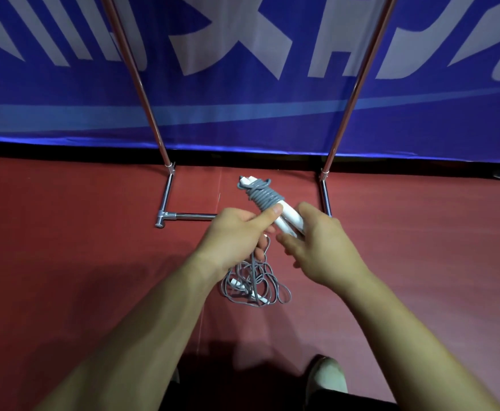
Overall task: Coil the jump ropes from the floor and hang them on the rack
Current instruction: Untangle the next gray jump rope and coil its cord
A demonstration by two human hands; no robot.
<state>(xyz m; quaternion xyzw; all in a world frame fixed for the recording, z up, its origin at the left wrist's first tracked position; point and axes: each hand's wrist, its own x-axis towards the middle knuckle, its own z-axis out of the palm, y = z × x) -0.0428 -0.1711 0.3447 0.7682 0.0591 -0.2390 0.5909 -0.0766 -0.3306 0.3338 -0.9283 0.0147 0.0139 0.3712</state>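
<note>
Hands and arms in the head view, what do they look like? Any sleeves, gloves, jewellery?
The left hand and right hand are bare: no gloves, no rings on the fingers that show. The left forearm and right forearm are uncovered to the frame's lower edge: no sleeve, watch or wristband in view.

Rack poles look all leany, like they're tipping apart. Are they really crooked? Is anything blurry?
Head view: the wide-angle lens probably splays the rack poles, so likely not crooked; head view: the banner lettering looks smeared, the left hand, right hand and wound jump rope sharper; head view: soft shadows darken the floor.
</note>
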